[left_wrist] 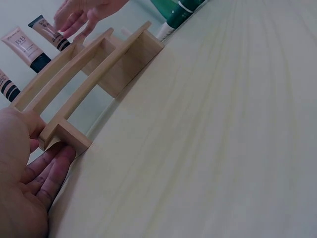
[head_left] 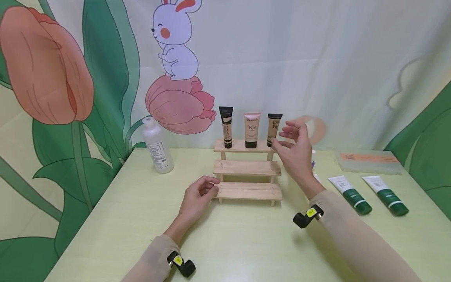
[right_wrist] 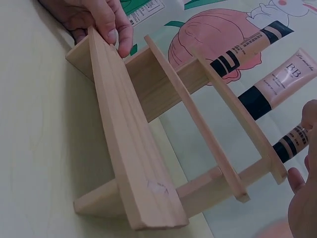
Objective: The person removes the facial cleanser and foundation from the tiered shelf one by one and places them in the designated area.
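A three-step wooden stand [head_left: 247, 167] sits on the table. My left hand [head_left: 199, 197] grips the left end of its lowest step, thumb on top and fingers [left_wrist: 55, 171] below. Three cosmetic tubes stand upright on the top step: a black-capped tube [head_left: 227, 127] at left, a pink BB cream tube [head_left: 251, 130] in the middle and a beige-and-black tube [head_left: 273, 130] at right. My right hand [head_left: 295, 150] is at the right tube, thumb right by its base and fingers spread apart, loosely bent. In the right wrist view, that hand partly covers the tube.
A white bottle [head_left: 157, 147] stands at the back left. On the right lie two green-and-white tubes [head_left: 353, 197], [head_left: 387, 197] and a flat translucent case [head_left: 368, 161]. Small white items are partly hidden behind my right forearm. A printed curtain [head_left: 267, 58] hangs behind the table.
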